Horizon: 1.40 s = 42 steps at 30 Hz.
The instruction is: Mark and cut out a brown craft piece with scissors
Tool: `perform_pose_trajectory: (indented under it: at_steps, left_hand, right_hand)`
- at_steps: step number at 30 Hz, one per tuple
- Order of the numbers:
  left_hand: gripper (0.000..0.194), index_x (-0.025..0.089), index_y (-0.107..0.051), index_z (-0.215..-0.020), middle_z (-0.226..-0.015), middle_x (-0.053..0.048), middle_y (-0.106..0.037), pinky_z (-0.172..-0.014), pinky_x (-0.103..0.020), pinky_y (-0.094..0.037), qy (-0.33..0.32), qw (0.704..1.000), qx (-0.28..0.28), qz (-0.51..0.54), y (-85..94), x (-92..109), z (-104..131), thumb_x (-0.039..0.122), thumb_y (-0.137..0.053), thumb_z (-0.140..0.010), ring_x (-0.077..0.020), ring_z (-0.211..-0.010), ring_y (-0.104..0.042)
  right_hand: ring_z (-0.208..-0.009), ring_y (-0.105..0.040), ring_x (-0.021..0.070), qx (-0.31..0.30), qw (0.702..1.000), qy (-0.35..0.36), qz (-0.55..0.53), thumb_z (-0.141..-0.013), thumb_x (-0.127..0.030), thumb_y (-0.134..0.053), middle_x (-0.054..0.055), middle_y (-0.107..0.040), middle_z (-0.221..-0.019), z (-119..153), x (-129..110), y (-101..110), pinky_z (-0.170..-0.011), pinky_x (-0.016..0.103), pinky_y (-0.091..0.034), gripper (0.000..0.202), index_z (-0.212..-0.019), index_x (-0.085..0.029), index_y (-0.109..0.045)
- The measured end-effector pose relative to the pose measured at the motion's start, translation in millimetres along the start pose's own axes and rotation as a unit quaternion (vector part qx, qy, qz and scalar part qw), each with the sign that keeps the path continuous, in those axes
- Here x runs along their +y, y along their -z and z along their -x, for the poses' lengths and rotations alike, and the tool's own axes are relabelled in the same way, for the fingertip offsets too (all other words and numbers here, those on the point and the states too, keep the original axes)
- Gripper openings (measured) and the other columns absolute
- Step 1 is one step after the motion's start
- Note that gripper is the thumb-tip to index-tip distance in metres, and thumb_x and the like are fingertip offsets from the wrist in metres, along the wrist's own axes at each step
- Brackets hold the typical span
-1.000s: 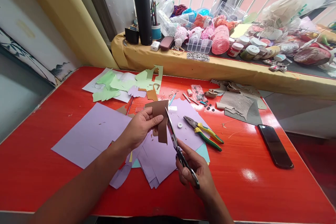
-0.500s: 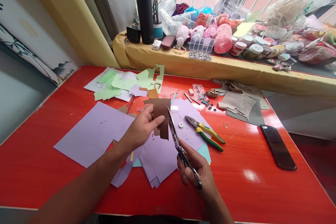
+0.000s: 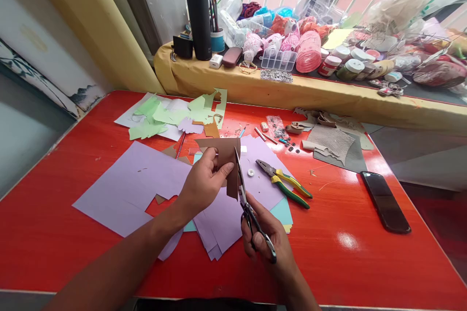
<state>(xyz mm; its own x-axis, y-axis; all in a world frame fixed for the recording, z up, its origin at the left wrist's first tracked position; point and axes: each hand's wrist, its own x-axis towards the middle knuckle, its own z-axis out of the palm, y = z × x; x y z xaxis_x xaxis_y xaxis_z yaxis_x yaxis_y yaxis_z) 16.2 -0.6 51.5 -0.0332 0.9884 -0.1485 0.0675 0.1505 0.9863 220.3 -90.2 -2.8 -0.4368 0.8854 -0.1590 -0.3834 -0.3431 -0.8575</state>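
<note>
My left hand [image 3: 204, 177] pinches a piece of brown card or leather [image 3: 228, 150] between thumb and fingers, above the purple sheets [image 3: 226, 223]. In my right hand [image 3: 268, 233] is a pair of scissors [image 3: 242, 189], gripped by the handles and pointing up and away from me. The blades lie along the right edge of the brown piece, near its top; whether they bite into it is hard to make out. Just right of the blades, a small white round button-like disc [image 3: 250, 173] and green-and-yellow pliers [image 3: 282, 182] rest on the purple paper and table.
A large purple sheet [image 3: 131, 189] lies at left, with green paper scraps [image 3: 171, 112] behind. Grey leather pieces [image 3: 333, 143] and a phone [image 3: 386, 201] occupy the right side of the red table [image 3: 328, 272]. A black thermos [image 3: 199, 19] stands on the crowded sill.
The brown piece has turned slightly and shifted a little right and down in my left hand. The scissors have moved slightly left, with their blades closer along its right edge.
</note>
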Motion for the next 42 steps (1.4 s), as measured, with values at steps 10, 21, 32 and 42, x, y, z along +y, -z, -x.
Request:
perform_pose_trajectory:
  at_steps: [10,21,32,42]
  left_hand:
    - [0.053,0.027,-0.044,-0.075,-0.069,0.003,-0.065,-0.057,-0.03,-0.051,0.041,0.999,0.006,-0.01,-0.8,1,1,0.065,-0.082,-0.08,-0.018,-0.065,-0.063]
    - [0.05,0.025,-0.051,-0.079,-0.072,0.002,-0.068,-0.058,-0.029,-0.052,0.061,0.998,-0.025,0.013,8.6,-1,-1,0.061,-0.086,-0.079,-0.0177,-0.066,-0.066]
    - [0.044,0.021,-0.074,-0.109,-0.092,-0.002,-0.074,-0.067,-0.029,-0.046,0.076,0.982,-0.125,0.123,10.1,-7,-9,0.05,-0.091,-0.08,-0.0161,-0.077,-0.063]
    - [0.022,0.021,-0.074,-0.1,-0.092,-0.002,-0.072,-0.079,-0.032,-0.05,0.023,0.99,-0.061,0.122,15.9,-5,-13,0.04,-0.08,-0.09,-0.0173,-0.085,-0.064]
  right_hand:
    - [-0.05,-0.038,0.0054,0.011,1.0,0.004,-0.015,-0.093,-0.059,-0.085,-0.004,-0.052,-0.078,-1,2,0,-0.048,0.021,-0.036,0.078,-0.162,-0.036,-0.058]
    - [-0.051,-0.036,0.0071,0.001,1.0,-0.006,0.005,-0.092,-0.06,-0.085,-0.005,-0.049,-0.075,-1,-5,0,-0.048,0.023,-0.036,0.08,-0.162,-0.034,-0.059]
    - [-0.05,-0.037,0.0067,0.033,0.999,0.029,0.01,-0.094,-0.056,-0.084,-0.004,-0.052,-0.076,-3,-4,-2,-0.048,0.023,-0.035,0.073,-0.16,-0.034,-0.061]
    - [-0.051,-0.037,0.0084,0.032,0.999,-0.004,0.035,-0.091,-0.062,-0.085,-0.004,-0.049,-0.075,0,-7,-5,-0.047,0.024,-0.034,0.083,-0.162,-0.028,-0.059]
